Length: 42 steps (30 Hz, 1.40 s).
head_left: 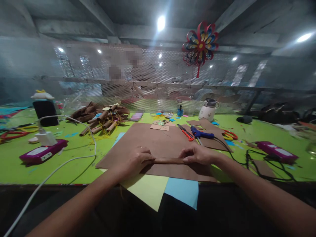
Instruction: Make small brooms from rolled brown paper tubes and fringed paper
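A thin brown paper roll (pixel 169 161) lies crosswise over a flat brown sheet (pixel 148 140). My left hand (pixel 139 161) is closed on the roll's left end, and my right hand (pixel 197 154) pinches its right end. Beyond my right hand rest a blue glue gun (pixel 202 133) and a red and black utility knife (pixel 186 132). Under the brown sheet, a pale yellow paper (pixel 148 187) and a light blue paper (pixel 184 191) stick out over the table's front edge.
Brown paper rolls with yellow strings (pixel 106 120) are heaped at the back left. A purple power strip (pixel 44 152) with a white cable stands left, another purple power strip (pixel 276 151) with black cables right. A white bottle (pixel 207 110) stands behind. Red-handled scissors (pixel 14 134) lie far left.
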{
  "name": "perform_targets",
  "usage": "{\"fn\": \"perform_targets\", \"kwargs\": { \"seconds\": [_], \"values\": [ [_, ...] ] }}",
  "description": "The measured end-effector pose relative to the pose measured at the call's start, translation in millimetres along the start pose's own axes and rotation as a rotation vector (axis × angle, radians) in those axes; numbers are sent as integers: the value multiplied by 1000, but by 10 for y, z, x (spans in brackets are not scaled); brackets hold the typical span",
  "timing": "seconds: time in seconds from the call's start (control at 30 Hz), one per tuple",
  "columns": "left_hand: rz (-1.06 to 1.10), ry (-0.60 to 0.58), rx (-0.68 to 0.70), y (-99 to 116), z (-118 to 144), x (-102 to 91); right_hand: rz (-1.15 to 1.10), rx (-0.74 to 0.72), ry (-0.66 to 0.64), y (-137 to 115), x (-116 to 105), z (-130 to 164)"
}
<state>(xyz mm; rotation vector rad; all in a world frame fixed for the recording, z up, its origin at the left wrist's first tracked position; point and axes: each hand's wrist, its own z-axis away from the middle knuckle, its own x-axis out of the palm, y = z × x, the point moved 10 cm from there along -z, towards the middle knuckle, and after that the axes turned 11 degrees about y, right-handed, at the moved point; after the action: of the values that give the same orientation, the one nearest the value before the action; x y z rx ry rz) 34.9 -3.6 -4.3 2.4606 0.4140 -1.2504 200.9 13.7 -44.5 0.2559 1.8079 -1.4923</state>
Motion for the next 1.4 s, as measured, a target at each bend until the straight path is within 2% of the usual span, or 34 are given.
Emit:
{"fn": "perform_targets", "kwargs": {
  "seconds": [0.13, 0.2, 0.27, 0.33, 0.43, 0.53, 0.7, 0.93, 1.17, 1.4],
  "values": [
    [92, -48, -31, -53, -36, 20, 84, 20, -24, 24, -42, 52],
    [123, -47, -71, -107, -40, 21, 183, 15, 3, -32, -65, 73],
    [145, -51, -125, -164, -36, 33, 341, -40, 109, -201, -110, 94],
    [162, -53, -182, -213, -28, 47, 493, -155, 270, -495, -129, 133],
    [180, -38, -219, -231, -34, 42, 574, -341, 389, -913, 62, 195],
    [185, -47, -236, -226, -46, 39, 609, -436, 399, -1059, 337, 170],
    [177, -88, -272, -264, -66, 46, 730, -484, 471, -931, 524, 67],
    [262, -190, -256, -267, -146, 102, 832, -468, 466, -862, 544, -4],
    [225, -289, -371, -345, -187, 127, 696, -391, 378, -763, 506, -116],
    [113, -230, -259, -334, -190, 131, 539, -338, 308, -697, 449, -177]
  ]
}}
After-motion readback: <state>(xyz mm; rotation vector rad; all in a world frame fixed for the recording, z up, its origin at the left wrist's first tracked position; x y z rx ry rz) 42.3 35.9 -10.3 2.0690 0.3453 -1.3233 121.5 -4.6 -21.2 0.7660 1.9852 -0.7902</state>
